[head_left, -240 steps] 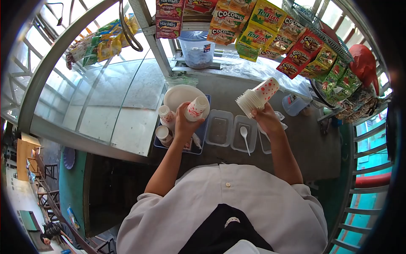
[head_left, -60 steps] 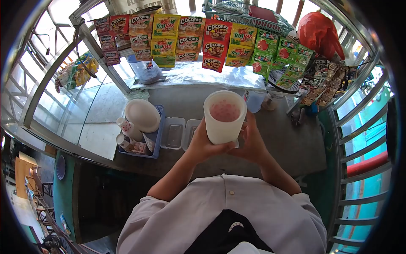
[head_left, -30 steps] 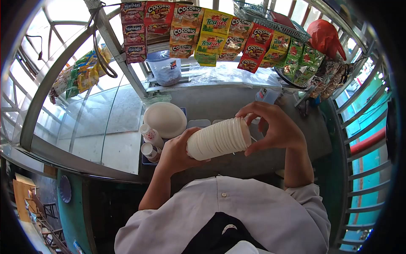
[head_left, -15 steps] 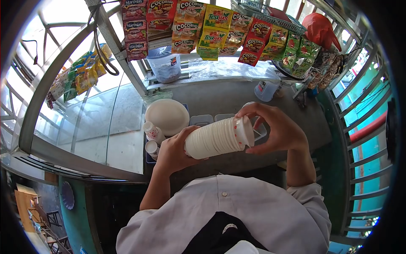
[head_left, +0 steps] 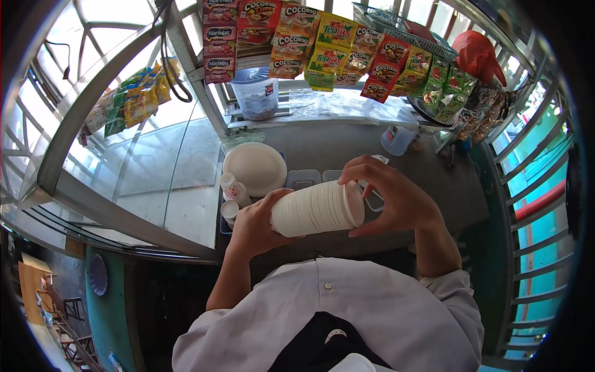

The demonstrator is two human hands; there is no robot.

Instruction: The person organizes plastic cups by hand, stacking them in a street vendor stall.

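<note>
A long stack of nested white paper cups (head_left: 313,209) lies sideways between my two hands, its open end facing right. My left hand (head_left: 255,224) is wrapped round the left end and holds the stack. At the right end my right hand (head_left: 400,199) grips the rim of the end cup, fingers on the top edge and thumb at the bottom. Left of the stack stand two smaller stacks of paper cups, one with a red-and-pink pattern (head_left: 234,188) and one plain white (head_left: 230,212). Behind them is a pile of round white lids or plates (head_left: 255,168).
Clear plastic containers (head_left: 304,179) sit on the grey counter (head_left: 347,146) behind the stack. A lidded tub (head_left: 256,96) and a clear pitcher (head_left: 396,137) stand farther back. Drink sachets (head_left: 328,53) hang overhead. A glass case (head_left: 167,167) is at left, metal bars (head_left: 539,229) at right.
The end cup, which stuck out with its red dots showing, now sits flush against the others. My right hand has moved slightly left with it. The view has shifted a little.
</note>
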